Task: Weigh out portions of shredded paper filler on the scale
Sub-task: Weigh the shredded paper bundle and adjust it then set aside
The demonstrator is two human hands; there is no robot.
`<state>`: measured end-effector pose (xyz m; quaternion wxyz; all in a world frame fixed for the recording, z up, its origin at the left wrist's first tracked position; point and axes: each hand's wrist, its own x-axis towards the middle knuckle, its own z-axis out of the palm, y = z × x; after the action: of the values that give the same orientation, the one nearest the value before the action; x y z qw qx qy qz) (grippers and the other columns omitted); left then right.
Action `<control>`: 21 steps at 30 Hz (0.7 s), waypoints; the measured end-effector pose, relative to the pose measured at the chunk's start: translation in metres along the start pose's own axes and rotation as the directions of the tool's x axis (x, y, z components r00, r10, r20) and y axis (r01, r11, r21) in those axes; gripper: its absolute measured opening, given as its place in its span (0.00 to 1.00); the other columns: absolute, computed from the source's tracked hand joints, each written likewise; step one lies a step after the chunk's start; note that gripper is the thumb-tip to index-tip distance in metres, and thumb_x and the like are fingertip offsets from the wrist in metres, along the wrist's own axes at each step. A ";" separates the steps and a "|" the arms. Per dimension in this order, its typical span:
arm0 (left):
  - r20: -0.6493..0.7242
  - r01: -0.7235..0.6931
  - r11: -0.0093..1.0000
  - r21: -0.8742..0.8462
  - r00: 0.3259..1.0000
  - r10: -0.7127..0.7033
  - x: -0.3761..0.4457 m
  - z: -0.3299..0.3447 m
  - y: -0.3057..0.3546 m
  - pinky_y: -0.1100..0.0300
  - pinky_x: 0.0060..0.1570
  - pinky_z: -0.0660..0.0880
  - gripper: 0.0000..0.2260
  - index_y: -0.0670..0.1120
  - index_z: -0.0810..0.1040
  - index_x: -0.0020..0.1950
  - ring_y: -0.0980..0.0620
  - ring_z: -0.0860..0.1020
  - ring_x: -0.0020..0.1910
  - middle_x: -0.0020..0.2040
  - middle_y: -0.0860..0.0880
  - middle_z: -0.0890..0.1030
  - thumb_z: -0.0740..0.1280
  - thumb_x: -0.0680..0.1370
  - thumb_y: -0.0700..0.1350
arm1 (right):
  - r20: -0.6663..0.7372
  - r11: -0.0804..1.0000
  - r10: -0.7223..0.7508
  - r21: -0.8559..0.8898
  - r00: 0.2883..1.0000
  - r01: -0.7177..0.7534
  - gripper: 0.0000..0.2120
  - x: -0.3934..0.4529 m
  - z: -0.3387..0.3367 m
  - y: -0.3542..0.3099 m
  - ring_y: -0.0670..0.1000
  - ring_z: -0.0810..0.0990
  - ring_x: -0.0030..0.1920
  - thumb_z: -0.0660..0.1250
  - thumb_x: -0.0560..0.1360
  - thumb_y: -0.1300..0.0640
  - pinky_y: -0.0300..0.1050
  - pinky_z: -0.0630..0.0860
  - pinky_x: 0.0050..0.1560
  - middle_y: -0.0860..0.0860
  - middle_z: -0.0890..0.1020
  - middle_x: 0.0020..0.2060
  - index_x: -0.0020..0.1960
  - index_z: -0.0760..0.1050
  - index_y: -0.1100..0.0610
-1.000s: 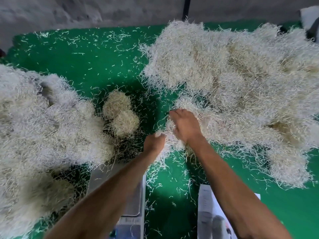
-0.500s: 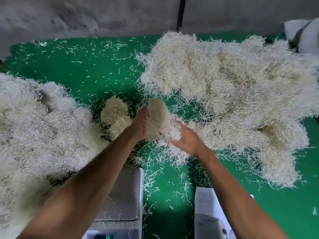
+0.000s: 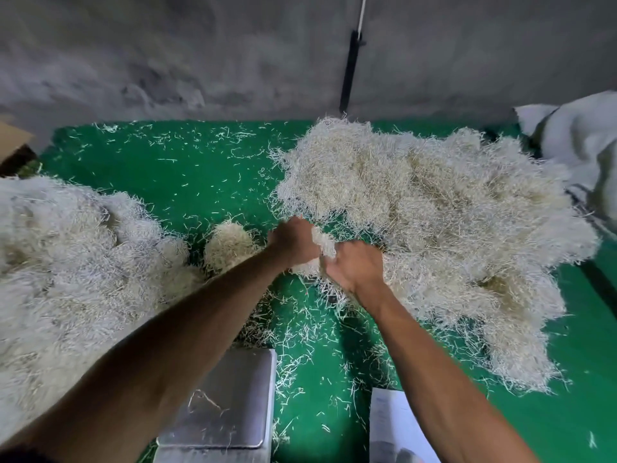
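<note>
A big heap of pale shredded paper filler (image 3: 434,212) covers the right half of the green surface (image 3: 187,182). My left hand (image 3: 293,240) and my right hand (image 3: 355,267) press together on a clump of filler (image 3: 323,243) at the heap's near-left edge, above the surface. The metal scale (image 3: 230,406) sits near the bottom, its platform bare but for a few strands and partly hidden by my left forearm. A rounded wad of filler (image 3: 230,243) lies just left of my left hand.
A second large heap of filler (image 3: 66,279) fills the left side. White printed paper (image 3: 394,426) lies at the bottom right of the scale. A white sack (image 3: 577,145) sits at the far right, a cardboard box (image 3: 13,142) at the far left. A grey wall stands behind.
The hands went from pulling at the heap's edge to lifting a clump and squeezing it between them. The camera has tilted up, showing more wall.
</note>
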<state>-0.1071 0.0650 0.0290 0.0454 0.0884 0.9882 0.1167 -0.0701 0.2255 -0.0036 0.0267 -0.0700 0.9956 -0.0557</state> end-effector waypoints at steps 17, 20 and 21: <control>0.367 0.557 0.234 -0.797 0.754 -0.545 -0.015 0.025 0.039 0.62 0.45 0.78 0.17 0.45 0.71 0.72 0.52 0.78 0.47 0.61 0.41 0.77 0.63 0.83 0.44 | -0.171 0.979 -0.001 0.198 0.985 0.035 0.17 -0.035 -0.033 -0.020 0.44 0.63 0.22 0.55 0.77 0.51 0.37 0.65 0.28 0.47 0.60 0.22 0.30 0.64 0.48; 0.361 0.550 0.716 -0.430 0.832 -0.422 -0.019 0.002 0.008 0.65 0.46 0.73 0.09 0.47 0.75 0.60 0.47 0.79 0.59 0.65 0.42 0.77 0.57 0.86 0.48 | -0.400 0.961 0.025 0.261 0.916 0.088 0.19 -0.033 -0.033 -0.027 0.37 0.61 0.19 0.56 0.76 0.44 0.39 0.76 0.29 0.43 0.59 0.19 0.28 0.64 0.47; 0.378 0.607 0.640 -0.471 0.795 -0.475 -0.021 -0.003 -0.009 0.62 0.51 0.73 0.12 0.42 0.73 0.64 0.44 0.77 0.64 0.68 0.40 0.75 0.56 0.86 0.45 | -0.342 0.964 0.071 0.264 0.937 0.024 0.20 -0.025 -0.028 -0.022 0.41 0.65 0.21 0.57 0.79 0.41 0.44 0.80 0.36 0.43 0.63 0.21 0.31 0.67 0.49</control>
<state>-0.0881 0.0522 0.0309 0.2112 -0.2186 0.8749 0.3770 -0.0442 0.2105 0.0277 -0.1400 -0.0429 0.9690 -0.1991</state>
